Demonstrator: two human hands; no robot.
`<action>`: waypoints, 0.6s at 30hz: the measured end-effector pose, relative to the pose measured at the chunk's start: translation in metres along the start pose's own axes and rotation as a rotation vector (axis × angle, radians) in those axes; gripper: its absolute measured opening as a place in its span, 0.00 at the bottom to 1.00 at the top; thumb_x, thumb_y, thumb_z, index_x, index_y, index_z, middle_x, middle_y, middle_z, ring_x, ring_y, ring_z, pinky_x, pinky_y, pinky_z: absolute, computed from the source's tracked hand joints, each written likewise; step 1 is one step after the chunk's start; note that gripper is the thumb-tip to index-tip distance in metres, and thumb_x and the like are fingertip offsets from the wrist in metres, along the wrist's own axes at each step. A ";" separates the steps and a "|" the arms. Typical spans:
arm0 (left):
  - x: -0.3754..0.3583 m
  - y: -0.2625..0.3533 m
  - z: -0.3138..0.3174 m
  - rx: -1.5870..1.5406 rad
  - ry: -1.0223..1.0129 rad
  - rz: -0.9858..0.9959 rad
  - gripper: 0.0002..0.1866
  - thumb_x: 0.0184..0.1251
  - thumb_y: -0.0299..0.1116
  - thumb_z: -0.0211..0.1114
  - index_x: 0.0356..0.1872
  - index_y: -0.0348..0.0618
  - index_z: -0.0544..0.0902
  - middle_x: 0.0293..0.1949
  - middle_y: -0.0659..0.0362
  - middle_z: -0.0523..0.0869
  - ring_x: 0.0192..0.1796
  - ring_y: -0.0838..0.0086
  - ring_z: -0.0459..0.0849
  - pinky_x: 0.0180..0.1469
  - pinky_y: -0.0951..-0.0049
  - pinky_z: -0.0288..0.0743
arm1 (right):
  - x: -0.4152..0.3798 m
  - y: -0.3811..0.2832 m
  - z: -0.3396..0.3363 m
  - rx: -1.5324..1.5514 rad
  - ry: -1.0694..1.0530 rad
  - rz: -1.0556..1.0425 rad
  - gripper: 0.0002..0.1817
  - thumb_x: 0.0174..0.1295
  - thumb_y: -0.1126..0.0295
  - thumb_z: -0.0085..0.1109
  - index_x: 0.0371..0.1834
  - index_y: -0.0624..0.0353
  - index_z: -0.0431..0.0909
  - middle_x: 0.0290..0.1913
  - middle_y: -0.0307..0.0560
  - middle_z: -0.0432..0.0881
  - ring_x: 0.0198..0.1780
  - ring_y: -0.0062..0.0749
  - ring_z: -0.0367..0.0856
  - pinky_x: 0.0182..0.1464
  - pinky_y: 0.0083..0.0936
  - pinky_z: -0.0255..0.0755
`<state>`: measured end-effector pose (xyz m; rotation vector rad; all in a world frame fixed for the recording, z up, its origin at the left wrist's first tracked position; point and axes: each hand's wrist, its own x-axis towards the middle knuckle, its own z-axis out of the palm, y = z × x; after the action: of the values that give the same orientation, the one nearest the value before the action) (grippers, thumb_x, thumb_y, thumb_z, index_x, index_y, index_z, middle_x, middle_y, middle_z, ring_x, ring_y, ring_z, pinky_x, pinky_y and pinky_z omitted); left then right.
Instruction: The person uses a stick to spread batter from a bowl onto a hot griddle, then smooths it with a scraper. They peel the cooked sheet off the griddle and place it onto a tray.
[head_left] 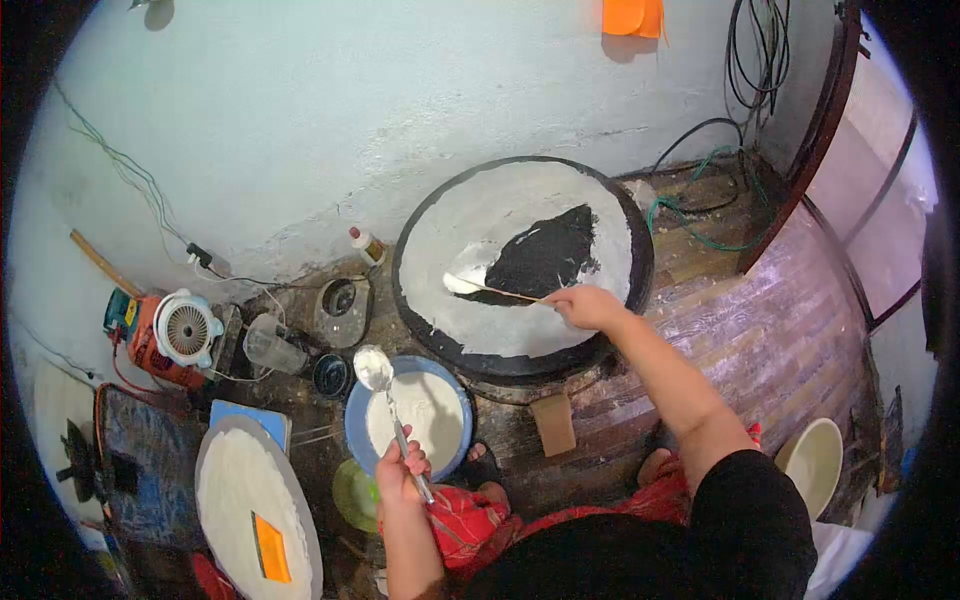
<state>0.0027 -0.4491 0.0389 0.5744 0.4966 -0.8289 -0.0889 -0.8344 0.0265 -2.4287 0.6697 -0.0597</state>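
My right hand [580,308] grips a thin wooden spreader [510,294], its far end lying in a wet white pool of batter on a large round griddle [643,250]. A layer of white batter [460,220] covers most of the black griddle top. One dark bare patch [540,252] shows near its middle. In my left hand [403,468] is a metal ladle [396,415], fingers wrapped round the handle. White batter fills its bowl, which is held above the edge of a blue basin [355,422] of white batter.
A round board [215,480] with a white surface and an orange piece [270,548] stands lower left. Near the wall are a blower [183,328], a clear jug [275,345] and a bottle [367,245]. Cables [720,205] trail behind the griddle. A cream basin [812,465] sits right.
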 end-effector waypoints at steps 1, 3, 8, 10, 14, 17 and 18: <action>0.000 0.000 0.000 -0.003 -0.003 0.000 0.14 0.66 0.37 0.43 0.44 0.39 0.69 0.23 0.58 0.68 0.17 0.79 0.63 0.16 0.81 0.60 | -0.008 -0.004 -0.015 -0.084 -0.042 -0.024 0.14 0.57 0.61 0.45 0.46 0.39 0.75 0.42 0.45 0.78 0.45 0.42 0.75 0.45 0.33 0.69; -0.002 0.000 -0.001 0.020 0.013 0.019 0.14 0.66 0.37 0.43 0.45 0.40 0.69 0.23 0.59 0.68 0.17 0.79 0.63 0.16 0.81 0.60 | -0.023 -0.014 -0.031 -0.158 -0.065 0.057 0.15 0.54 0.65 0.46 0.45 0.40 0.75 0.38 0.47 0.78 0.41 0.40 0.76 0.41 0.34 0.71; -0.001 -0.001 -0.001 0.036 0.019 0.035 0.14 0.66 0.38 0.42 0.44 0.39 0.69 0.23 0.59 0.67 0.17 0.80 0.62 0.16 0.81 0.59 | -0.045 -0.019 0.038 -0.248 0.744 -0.316 0.23 0.44 0.76 0.46 0.49 0.50 0.71 0.24 0.43 0.70 0.27 0.39 0.72 0.27 0.34 0.68; -0.002 -0.001 0.000 0.024 0.013 0.025 0.14 0.66 0.37 0.43 0.44 0.39 0.69 0.23 0.59 0.67 0.18 0.80 0.62 0.16 0.82 0.59 | -0.056 -0.042 0.065 -0.431 0.467 -0.306 0.23 0.45 0.75 0.46 0.49 0.50 0.71 0.25 0.42 0.71 0.27 0.37 0.72 0.26 0.32 0.67; -0.003 0.001 -0.003 0.000 -0.006 -0.010 0.13 0.65 0.36 0.46 0.44 0.38 0.69 0.23 0.59 0.68 0.18 0.80 0.64 0.17 0.82 0.61 | -0.047 -0.031 0.080 -0.461 0.530 -0.318 0.23 0.47 0.73 0.46 0.51 0.49 0.69 0.25 0.41 0.71 0.26 0.37 0.72 0.25 0.31 0.67; -0.004 0.001 -0.004 0.021 0.014 0.014 0.13 0.64 0.36 0.47 0.44 0.39 0.70 0.23 0.59 0.68 0.18 0.80 0.63 0.16 0.82 0.61 | -0.027 -0.001 0.060 -0.494 0.503 -0.083 0.20 0.48 0.72 0.46 0.48 0.51 0.69 0.29 0.43 0.73 0.25 0.38 0.74 0.27 0.35 0.69; -0.002 0.000 -0.004 0.021 0.011 0.011 0.13 0.64 0.36 0.47 0.44 0.39 0.70 0.23 0.59 0.68 0.18 0.80 0.63 0.16 0.82 0.61 | -0.025 0.001 0.057 -0.498 0.506 -0.081 0.20 0.48 0.72 0.46 0.48 0.51 0.69 0.29 0.43 0.73 0.25 0.38 0.74 0.27 0.35 0.69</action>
<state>0.0007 -0.4447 0.0372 0.6003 0.4947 -0.8213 -0.0998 -0.7915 -0.0178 -2.9501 0.8856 -0.6252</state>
